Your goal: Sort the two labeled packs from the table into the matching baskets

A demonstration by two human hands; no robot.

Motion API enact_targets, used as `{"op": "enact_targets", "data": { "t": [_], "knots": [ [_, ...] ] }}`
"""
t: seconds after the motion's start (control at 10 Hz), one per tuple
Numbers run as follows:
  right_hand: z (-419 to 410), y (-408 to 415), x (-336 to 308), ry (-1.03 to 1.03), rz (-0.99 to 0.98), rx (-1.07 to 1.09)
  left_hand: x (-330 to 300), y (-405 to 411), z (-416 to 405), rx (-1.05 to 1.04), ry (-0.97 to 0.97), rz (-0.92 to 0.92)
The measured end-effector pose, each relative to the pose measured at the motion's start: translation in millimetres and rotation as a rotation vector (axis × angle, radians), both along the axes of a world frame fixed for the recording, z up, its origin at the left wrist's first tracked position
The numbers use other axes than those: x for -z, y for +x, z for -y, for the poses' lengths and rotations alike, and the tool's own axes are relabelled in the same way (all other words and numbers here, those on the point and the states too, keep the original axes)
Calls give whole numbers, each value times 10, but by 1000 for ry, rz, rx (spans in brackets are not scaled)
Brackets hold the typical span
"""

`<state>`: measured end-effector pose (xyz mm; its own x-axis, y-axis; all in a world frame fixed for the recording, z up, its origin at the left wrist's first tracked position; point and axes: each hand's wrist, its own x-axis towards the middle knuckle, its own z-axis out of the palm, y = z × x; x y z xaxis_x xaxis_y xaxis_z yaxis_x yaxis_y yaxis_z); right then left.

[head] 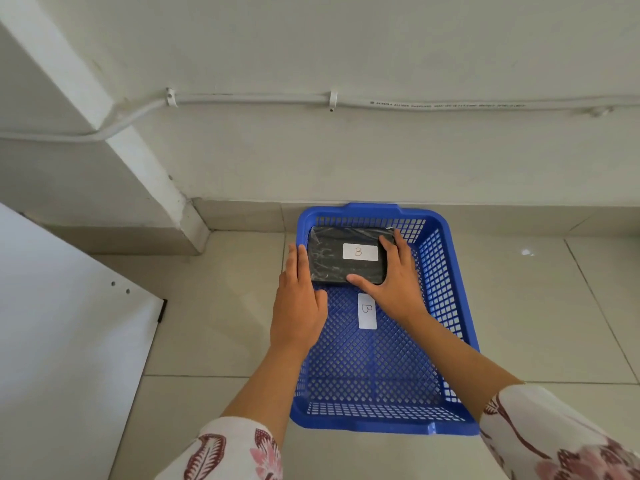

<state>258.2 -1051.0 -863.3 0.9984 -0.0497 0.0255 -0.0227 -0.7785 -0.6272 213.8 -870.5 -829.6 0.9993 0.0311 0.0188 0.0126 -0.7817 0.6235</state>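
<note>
A black plastic-wrapped pack (332, 258) with a white label marked B sits at the far end of a blue mesh basket (446, 306) on the floor. A white tag marked B (367, 311) lies on the basket's bottom. My left hand (298, 303) presses flat against the pack's left side, over the basket's left rim. My right hand (398, 275) grips the pack's right end, thumb along its near edge. Both hands hold the pack; I cannot tell whether it rests on the basket's bottom.
The basket stands on pale floor tiles close to a white wall (346, 161) with a skirting. A white table top (69, 323) fills the left side. A wall pillar (145, 188) juts out at the back left.
</note>
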Motion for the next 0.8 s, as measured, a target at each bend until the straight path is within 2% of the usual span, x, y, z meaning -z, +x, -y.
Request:
{"op": "enact_targets", "data": {
  "t": [0.3, 0.4, 0.5, 0.6, 0.8],
  "knots": [
    [21, 16, -35, -194, -62, -10, 37, 11, -7, 3, 62, -8],
    [16, 8, -64, -213, -70, -9, 35, 19, -21, 10, 151, -22],
    [33, -52, -171, -147, -53, -6, -5, -1, -44, 23, 176, -67],
    [94, -197, -453, -52, -48, -31, -207, -14, -76, -14, 124, -100],
    [316, -609, -1655, 26, -141, -1, -1442, -86, -27, 24, 156, -69]
  ]
}}
